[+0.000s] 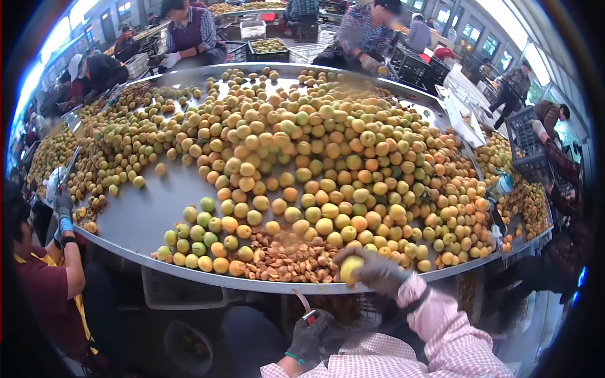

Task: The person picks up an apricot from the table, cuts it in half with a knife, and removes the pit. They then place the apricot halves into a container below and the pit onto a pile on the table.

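Note:
My left hand [311, 334], in a dark glove, is low in front of the table edge. Its fingers are wrapped round the handle of a small knife [302, 300], whose blade points up and to the left. My right hand [381, 272], also gloved, is at the table's near rim, closed on a yellow apricot [351, 271]. Left of that hand lies a heap of brown apricot pits [293, 258]. Whole apricots [328, 211], green to orange, spread widely behind the pits. A small group of greener apricots [197, 234] sits left of the heap.
The metal table [135, 217] has a raised rim. A co-worker [47, 271] works at the left; others [192, 38] [368, 38] sit across. Below are a grey crate [179, 290] and a white bucket [188, 346]. A black crate [528, 135] is carried at right.

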Action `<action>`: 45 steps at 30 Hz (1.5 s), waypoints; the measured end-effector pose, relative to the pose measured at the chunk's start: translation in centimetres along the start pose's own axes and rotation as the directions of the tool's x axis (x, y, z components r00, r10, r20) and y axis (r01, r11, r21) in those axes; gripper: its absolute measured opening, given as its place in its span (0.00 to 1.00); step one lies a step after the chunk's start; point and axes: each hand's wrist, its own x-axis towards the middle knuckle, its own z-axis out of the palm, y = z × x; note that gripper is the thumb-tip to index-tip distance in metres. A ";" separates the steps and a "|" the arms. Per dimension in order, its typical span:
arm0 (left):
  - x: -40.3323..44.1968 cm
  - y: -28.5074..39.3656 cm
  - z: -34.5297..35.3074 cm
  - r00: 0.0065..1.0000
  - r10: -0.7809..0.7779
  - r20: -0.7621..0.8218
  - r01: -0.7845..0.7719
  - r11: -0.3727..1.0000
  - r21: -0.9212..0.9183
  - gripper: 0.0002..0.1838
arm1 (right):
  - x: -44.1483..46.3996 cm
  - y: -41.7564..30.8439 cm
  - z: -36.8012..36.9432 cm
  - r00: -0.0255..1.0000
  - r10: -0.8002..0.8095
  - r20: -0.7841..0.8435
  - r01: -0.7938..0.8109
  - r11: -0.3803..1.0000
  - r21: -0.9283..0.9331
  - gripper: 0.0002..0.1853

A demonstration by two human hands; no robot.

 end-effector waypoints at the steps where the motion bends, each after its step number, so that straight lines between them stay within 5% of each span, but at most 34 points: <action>1: 0.3 -0.5 0.1 1.000 -0.002 0.006 0.002 1.000 0.010 0.09 | -2.1 1.4 1.9 0.996 0.076 -0.054 -0.074 0.996 0.040 0.32; 3: 0.6 -1.4 0.4 0.931 0.354 0.094 -0.341 0.744 0.574 0.10 | -4.0 5.5 3.6 0.977 0.060 -0.204 -0.089 0.987 -0.135 0.26; 4: 0.3 -1.6 0.6 0.933 0.344 0.106 -0.339 0.738 0.583 0.10 | -4.6 7.2 4.5 0.968 -0.049 -0.245 -0.022 0.959 -0.281 0.22; 6: -0.3 -1.3 1.1 0.960 0.202 0.191 -0.247 0.304 0.920 0.15 | -5.3 11.3 4.2 0.899 -0.355 -0.256 0.122 0.766 -0.631 0.15; 7: -0.8 -0.8 1.7 0.959 0.198 0.200 -0.253 0.291 0.923 0.15 | -6.1 11.2 4.2 0.893 -0.365 -0.263 0.129 0.769 -0.626 0.15; 9: -2.3 -0.2 2.7 0.949 0.118 0.292 -0.311 0.493 0.813 0.17 | -7.5 10.4 4.1 0.942 -0.026 -0.334 -0.029 0.987 -0.157 0.13; 10: -2.9 -0.3 2.8 0.949 0.109 0.296 -0.311 0.483 0.819 0.17 | -8.2 9.8 3.5 0.951 -0.028 -0.307 -0.007 0.994 -0.113 0.10; 11: -3.5 -0.4 3.0 0.936 -0.116 0.333 -0.078 0.853 0.517 0.16 | -8.7 9.6 2.6 0.978 -0.030 -0.207 0.035 0.999 0.018 0.11; 12: -3.9 -0.6 3.1 0.844 -0.290 0.452 0.264 0.957 0.122 0.16 | -9.9 9.4 2.4 0.981 -0.033 -0.193 0.046 0.997 0.064 0.14; 17: -4.4 -1.0 3.8 0.883 -0.221 0.414 0.147 0.968 0.203 0.14 | -13.6 9.6 2.0 0.954 -0.115 -0.277 0.143 0.986 0.083 0.20; 20: -3.9 -1.5 3.8 0.910 0.160 0.382 -0.372 0.721 0.584 0.11 | -15.0 10.6 2.3 0.945 -0.132 -0.300 0.180 0.974 0.137 0.25; 21: -4.5 -1.4 4.3 0.916 0.146 0.373 -0.356 0.724 0.591 0.11 | -15.3 10.8 3.0 0.946 -0.120 -0.302 0.173 0.973 0.153 0.25; 23: -5.1 -0.8 5.5 0.905 0.123 0.407 -0.413 0.486 0.771 0.14 | -15.5 11.3 4.1 0.931 -0.245 -0.269 0.259 0.966 0.019 0.23; 24: -5.4 -0.4 6.0 0.866 0.140 0.480 -0.498 0.324 0.805 0.18 | -15.6 11.8 4.3 0.941 -0.176 -0.288 0.205 0.976 0.072 0.21; 25: -5.6 -0.4 6.0 0.875 0.128 0.467 -0.481 0.331 0.812 0.18 | -15.7 12.1 4.6 0.944 -0.159 -0.288 0.191 0.978 0.088 0.21; 27: -5.8 -0.3 6.1 0.828 0.158 0.538 -0.549 0.031 0.836 0.20 | -16.0 12.2 4.9 0.886 -0.288 -0.363 0.270 0.958 -0.100 0.18; 29: -6.2 -0.1 6.8 0.826 0.141 0.546 -0.556 0.050 0.830 0.22 | -16.3 12.5 4.7 0.891 -0.291 -0.350 0.252 0.956 -0.151 0.17; 31: -6.9 0.3 7.5 0.888 -0.044 0.457 -0.432 0.256 0.865 0.22 | -16.5 12.3 4.4 0.904 -0.330 -0.271 0.274 0.935 -0.225 0.17; 35: -6.8 0.1 7.3 0.883 -0.036 0.469 -0.378 0.539 0.753 0.18 | -17.2 11.0 4.5 0.920 -0.286 -0.266 0.248 0.954 -0.169 0.23; 39: -7.4 0.9 7.3 0.908 0.106 0.406 -0.411 0.418 0.810 0.16 | -17.8 10.8 3.9 0.873 -0.466 -0.144 0.440 0.879 -0.182 0.25; 45: -7.2 -0.5 7.0 0.788 0.324 0.523 -0.560 0.027 0.828 0.18 | -17.8 12.5 4.5 0.897 -0.393 -0.203 0.377 0.919 -0.115 0.26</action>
